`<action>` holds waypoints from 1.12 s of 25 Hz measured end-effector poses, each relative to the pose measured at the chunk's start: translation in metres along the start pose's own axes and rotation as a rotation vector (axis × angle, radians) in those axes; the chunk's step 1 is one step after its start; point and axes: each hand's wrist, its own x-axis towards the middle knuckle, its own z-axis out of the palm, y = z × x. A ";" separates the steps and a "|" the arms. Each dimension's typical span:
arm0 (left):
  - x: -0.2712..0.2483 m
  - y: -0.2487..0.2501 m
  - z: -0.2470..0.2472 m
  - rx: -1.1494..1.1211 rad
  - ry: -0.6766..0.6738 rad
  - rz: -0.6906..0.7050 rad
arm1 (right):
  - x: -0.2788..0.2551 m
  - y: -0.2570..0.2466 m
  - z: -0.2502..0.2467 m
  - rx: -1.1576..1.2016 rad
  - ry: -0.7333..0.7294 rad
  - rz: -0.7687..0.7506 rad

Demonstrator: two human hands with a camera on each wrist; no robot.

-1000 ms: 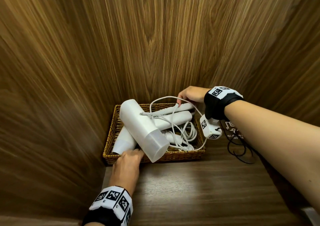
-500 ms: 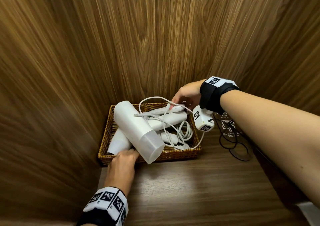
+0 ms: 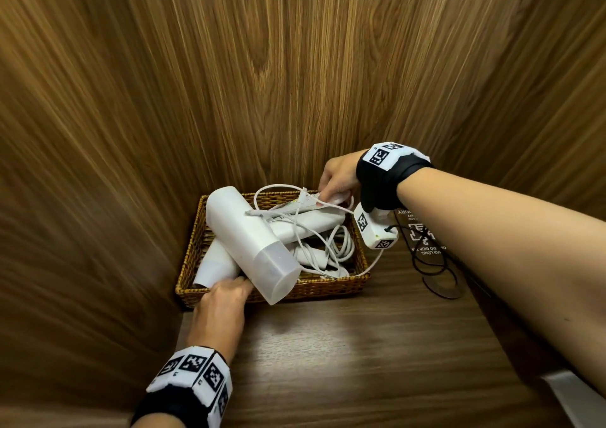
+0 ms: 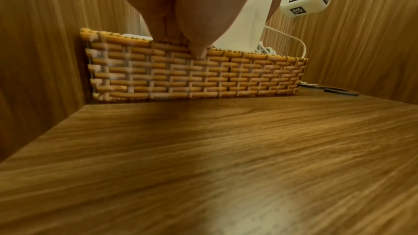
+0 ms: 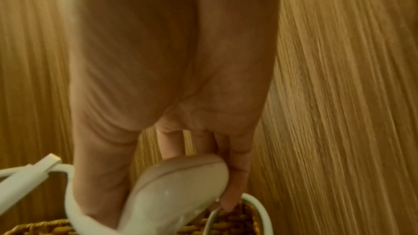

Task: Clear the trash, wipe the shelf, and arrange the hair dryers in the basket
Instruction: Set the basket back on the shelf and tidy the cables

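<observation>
White plastic fills the woven basket (image 3: pixel 331 288) at the shelf's (image 3: pixel 377 362) back corner. Our left hand (image 3: pixel 223 306) pinches the front rim, likely steadying it, while our right hand (image 3: pixel 337 178) curls round a slim handle (image 3: pixel 331 202). One hair dryer (image 3: pixel 249 240) lies slantwise, nozzle overhanging, cords (image 3: pixel 331 247) tangled beside it.

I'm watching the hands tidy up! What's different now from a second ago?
Not much. The right hand lifted slightly at the basket's far corner, holding the end of the hair dryer handle there. The left hand kept its grip on the wicker basket front rim, thumb outside. The big hair dryer and white cord stayed put in the basket.
</observation>
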 end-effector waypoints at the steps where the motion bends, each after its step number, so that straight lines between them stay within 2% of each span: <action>1: 0.000 0.000 0.001 0.007 -0.001 -0.005 | -0.004 0.003 -0.003 -0.046 0.042 -0.016; 5: 0.001 -0.001 0.002 0.027 -0.012 0.007 | -0.042 0.024 -0.018 -0.210 0.290 -0.069; 7: 0.001 -0.001 0.003 0.036 -0.012 0.008 | -0.070 0.045 -0.018 -0.198 0.408 -0.066; 12: 0.001 -0.001 0.002 0.054 -0.021 0.003 | -0.128 0.125 0.019 0.285 0.598 0.053; 15: -0.001 0.000 0.000 0.052 -0.028 0.000 | -0.131 0.151 0.075 0.472 0.761 0.255; 17: -0.001 -0.002 0.001 0.052 -0.041 -0.001 | -0.121 0.148 0.113 0.520 0.793 0.412; 19: -0.002 -0.004 0.002 0.053 -0.046 -0.006 | -0.109 0.136 0.141 0.511 0.787 0.496; 24: -0.003 -0.002 0.001 0.057 -0.020 0.021 | -0.072 0.115 0.178 0.462 0.802 0.549; 28: 0.003 -0.004 0.004 0.053 -0.026 0.018 | -0.053 0.109 0.183 0.370 0.837 0.576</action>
